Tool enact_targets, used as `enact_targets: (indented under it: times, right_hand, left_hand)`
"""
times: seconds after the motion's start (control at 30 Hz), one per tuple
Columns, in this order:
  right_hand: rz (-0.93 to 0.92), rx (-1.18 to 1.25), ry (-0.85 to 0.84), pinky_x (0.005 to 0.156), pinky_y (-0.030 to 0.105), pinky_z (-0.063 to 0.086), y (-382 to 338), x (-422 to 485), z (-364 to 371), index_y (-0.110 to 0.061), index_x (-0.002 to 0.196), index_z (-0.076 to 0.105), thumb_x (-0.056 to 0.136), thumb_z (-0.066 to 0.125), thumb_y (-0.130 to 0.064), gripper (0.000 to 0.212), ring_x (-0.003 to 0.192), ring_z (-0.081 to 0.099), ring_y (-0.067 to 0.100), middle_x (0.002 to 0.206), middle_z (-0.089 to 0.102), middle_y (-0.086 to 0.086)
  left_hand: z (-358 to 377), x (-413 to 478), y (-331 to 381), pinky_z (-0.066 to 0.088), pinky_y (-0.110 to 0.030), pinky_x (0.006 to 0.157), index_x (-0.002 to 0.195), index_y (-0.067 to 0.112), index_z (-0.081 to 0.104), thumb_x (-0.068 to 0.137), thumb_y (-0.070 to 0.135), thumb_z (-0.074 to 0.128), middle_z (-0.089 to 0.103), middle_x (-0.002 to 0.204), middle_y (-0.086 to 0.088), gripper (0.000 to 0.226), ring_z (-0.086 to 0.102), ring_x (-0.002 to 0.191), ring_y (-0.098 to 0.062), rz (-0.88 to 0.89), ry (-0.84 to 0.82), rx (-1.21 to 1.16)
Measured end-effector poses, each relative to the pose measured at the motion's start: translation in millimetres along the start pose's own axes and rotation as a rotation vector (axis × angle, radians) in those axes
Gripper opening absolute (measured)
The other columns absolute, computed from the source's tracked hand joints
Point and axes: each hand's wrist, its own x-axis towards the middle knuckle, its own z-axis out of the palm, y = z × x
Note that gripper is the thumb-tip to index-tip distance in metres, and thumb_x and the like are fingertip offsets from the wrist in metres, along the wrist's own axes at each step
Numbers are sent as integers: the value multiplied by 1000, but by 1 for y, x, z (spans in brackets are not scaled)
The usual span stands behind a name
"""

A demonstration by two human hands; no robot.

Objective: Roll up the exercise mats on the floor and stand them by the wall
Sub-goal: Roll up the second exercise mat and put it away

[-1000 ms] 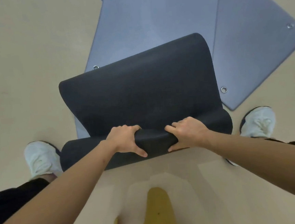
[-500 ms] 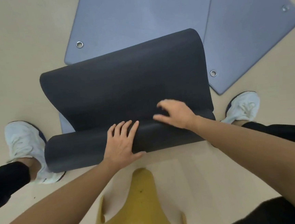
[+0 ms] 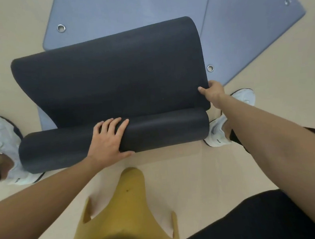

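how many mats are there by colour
black mat, partly rolled: 1
blue-grey mats, flat on the floor: 2, one under the black mat, one to its right
total: 3

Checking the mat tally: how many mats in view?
3: dark mat half-rolled in front; blue-grey mat flat beneath it; second blue-grey mat far right. More may lie underneath.

My left hand (image 3: pixel 107 138) flat, fingers spread, palm down; right hand (image 3: pixel 212 92) reaches far right, fingers pinched, arm extended.
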Motion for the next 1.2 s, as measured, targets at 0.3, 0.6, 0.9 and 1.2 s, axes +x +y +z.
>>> enact_targets:
  times: [0.3,0.6,0.9,1.2]
  right_hand:
    - [-76,120,220,88,47,60,-60,4,-8,-26,88,65,89,76,-34,15,95,68,29,98,70,-2]
    - [-47,255,320,85,43,62,-144,8,6,-21,97,70,82,84,-34,24,91,70,30,97,72,0]
    - [-17,328,225,85,43,62,-137,16,4,-16,104,63,85,84,-24,30,95,68,30,108,67,4]
    - [54,389,253,82,42,63,-109,8,-5,-14,108,65,84,85,-25,32,87,67,26,105,67,3]
  left_hand:
    - [-13,-1,11,23,-57,123,163,17,23,69,81,69,34,163,-18,122,32,150,-41,33,6,77]
    - [-30,16,-2,44,-49,100,156,17,37,68,77,72,55,143,-16,112,55,122,-36,-13,54,79]
    - [-61,60,-28,15,-63,124,158,34,4,47,87,76,24,167,-11,143,24,152,-41,-97,-261,-129]
    - [-96,72,-33,56,-40,86,147,38,31,62,73,82,65,118,5,105,65,102,-21,-52,-252,-127]
